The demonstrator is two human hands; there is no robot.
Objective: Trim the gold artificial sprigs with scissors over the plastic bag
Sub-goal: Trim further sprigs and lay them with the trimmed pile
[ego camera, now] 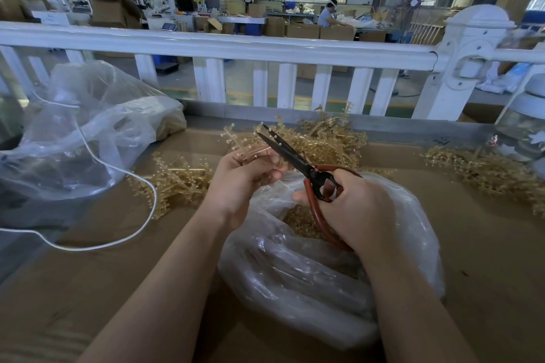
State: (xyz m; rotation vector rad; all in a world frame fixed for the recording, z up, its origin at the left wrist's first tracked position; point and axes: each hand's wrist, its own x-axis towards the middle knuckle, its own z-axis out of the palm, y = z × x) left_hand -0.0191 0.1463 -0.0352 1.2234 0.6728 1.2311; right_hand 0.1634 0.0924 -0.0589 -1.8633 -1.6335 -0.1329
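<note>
Snipping gold sprigs so the bits drop into a bag.

Cardboard covers the table [486,259], and the plastic bag [309,274] sits open near the person, right under both hands, to catch what falls; gold bits already lie inside. More sprigs wait in a heap [330,138] at the far side. The left hand [239,183] pinches one gold sprig [244,141] by its stem, tips pointing away. The right hand [351,206] grips the red-handled scissors [298,162], blades a little apart beside the sprig.
</note>
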